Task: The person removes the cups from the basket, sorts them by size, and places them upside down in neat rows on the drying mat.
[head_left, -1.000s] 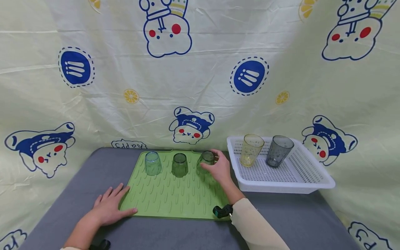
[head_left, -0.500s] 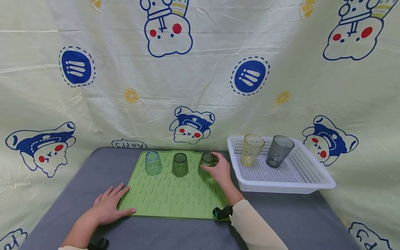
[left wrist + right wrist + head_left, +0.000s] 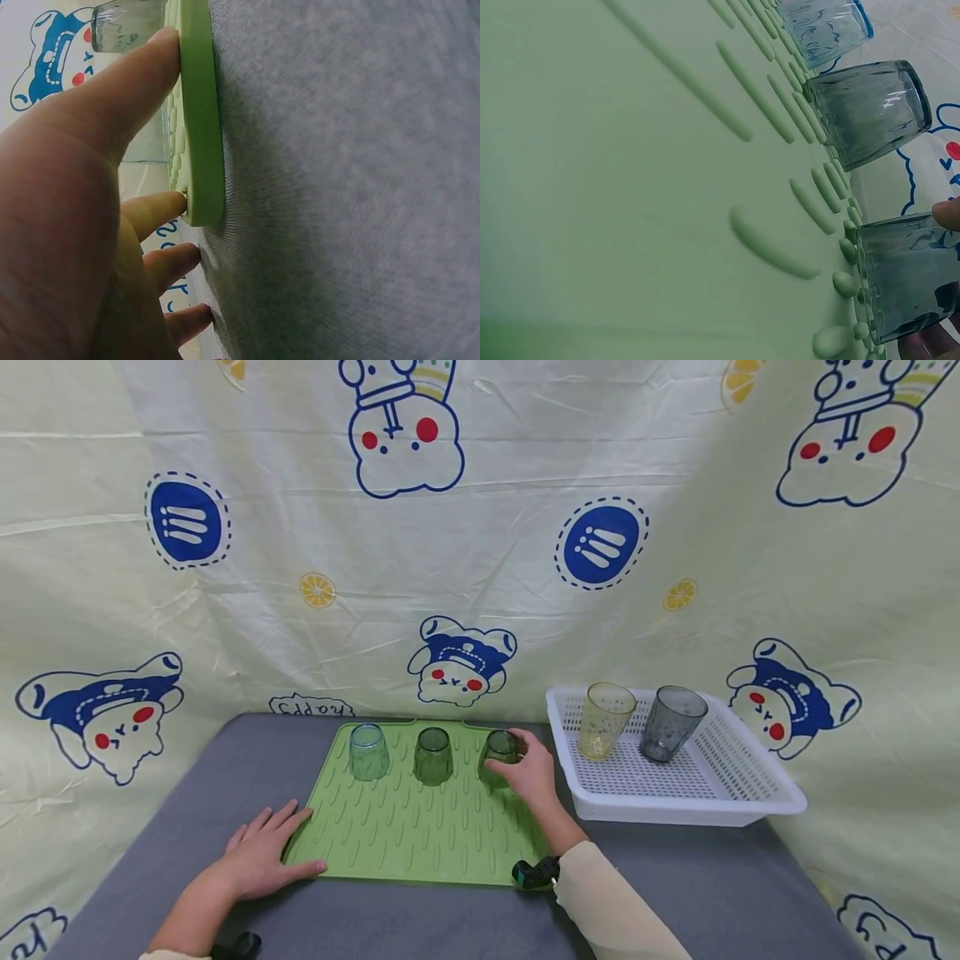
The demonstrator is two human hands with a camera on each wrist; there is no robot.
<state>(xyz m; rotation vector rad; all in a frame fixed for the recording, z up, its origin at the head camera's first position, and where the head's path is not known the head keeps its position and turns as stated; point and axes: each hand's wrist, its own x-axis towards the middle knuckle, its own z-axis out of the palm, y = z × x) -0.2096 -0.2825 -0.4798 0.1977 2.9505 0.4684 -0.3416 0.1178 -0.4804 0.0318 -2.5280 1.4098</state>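
Three small tumblers stand upside down in a row along the back of the green ribbed mat. My right hand holds the rightmost, a dark grey-green tumbler, thumb on its near left side and fingers round its right. In the right wrist view, this tumbler's rim meets the mat's ribs. A similar dark tumbler is in the middle, and a blue-tinted tumbler is at the left. My left hand lies spread at the mat's left front corner, its thumb touching the mat's edge.
To the right of the mat stands a white perforated plastic basket. A yellow-tinted tall glass and a grey tall glass lean inside it. Grey cloth covers the table, and a printed curtain hangs behind.
The rightmost tumbler has shifted slightly right and lower, towards me, with my right hand still round it. My left hand stays at the mat's corner.
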